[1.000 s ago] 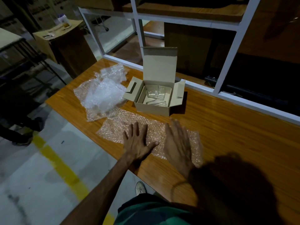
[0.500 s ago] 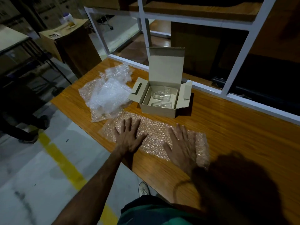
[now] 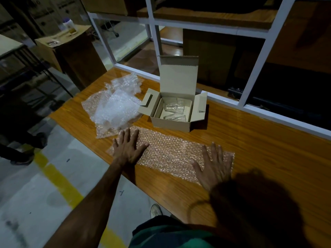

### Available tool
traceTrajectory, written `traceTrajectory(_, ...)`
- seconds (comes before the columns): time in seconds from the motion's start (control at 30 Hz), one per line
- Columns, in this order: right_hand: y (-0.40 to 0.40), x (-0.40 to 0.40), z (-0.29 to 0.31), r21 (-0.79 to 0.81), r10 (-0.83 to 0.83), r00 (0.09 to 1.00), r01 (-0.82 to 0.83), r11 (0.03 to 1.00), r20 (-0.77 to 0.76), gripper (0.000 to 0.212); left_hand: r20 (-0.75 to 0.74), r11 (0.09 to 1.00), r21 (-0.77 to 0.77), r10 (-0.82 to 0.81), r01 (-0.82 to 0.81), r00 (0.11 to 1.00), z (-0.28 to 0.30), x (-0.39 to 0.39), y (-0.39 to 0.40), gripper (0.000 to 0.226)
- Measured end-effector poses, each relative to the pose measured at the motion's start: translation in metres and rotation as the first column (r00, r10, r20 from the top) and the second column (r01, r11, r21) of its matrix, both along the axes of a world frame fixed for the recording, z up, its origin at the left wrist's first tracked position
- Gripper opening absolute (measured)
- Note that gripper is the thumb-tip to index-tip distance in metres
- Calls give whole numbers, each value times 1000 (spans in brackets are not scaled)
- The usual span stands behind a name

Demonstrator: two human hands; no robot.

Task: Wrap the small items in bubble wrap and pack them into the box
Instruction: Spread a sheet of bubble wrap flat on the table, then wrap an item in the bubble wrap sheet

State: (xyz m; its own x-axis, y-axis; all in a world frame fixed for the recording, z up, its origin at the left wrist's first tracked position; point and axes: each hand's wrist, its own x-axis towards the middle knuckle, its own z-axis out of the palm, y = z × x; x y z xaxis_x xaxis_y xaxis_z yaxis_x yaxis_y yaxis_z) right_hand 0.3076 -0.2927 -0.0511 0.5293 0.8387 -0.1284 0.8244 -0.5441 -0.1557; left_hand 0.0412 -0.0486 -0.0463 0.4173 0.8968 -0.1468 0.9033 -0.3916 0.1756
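Both hands lie flat with fingers spread on the flat clear bubble-wrap sheet (image 3: pixel 170 151) on the wooden counter (image 3: pixel 250 140): left hand (image 3: pixel 128 149) at its left end, right hand (image 3: pixel 213 167) at its right. Press outward evenly until it lies smooth. Just beyond the sheet, the open cardboard box (image 3: pixel 172 111) holds small clear items (image 3: pixel 174 110); crumpled bubble wrap (image 3: pixel 114 106) lies left of the box.

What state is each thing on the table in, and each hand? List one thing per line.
Cardboard box: open, lid upright, side flaps out.
Clear items: unwrapped, lying inside the box.
Flat bubble wrap sheet: spread on the table.
Bubble wrap pile: crumpled, loose.
Left hand: flat, pressing the sheet.
Right hand: flat, pressing the sheet.
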Motion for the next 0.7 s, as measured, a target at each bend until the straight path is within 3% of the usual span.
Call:
traceTrajectory(0.13,2,3,1,43,-2,1000,2,999,-10,84,48,1000,11,-1,1,999,-1,-1,-5,93)
traceTrajectory(0.27,15,0,16,277,-12,999,23,961,-38,61,158,998,59,3,-12,987,-4,-2,-17,88)
traceTrajectory(0.5,101,-9,81,558,79,887,214,802,-454,24,308,987,159,-48,-2,950,4,-6,-37,69)
traceTrajectory(0.6,144,-7,96,568,9,840,358,741,-543,20,340,990,139,-51,4,939,9,-5,-42,64)
traceTrajectory(0.7,178,3,93,455,-108,836,395,798,-537,16,369,991,133,-55,6,928,11,-5,-45,56)
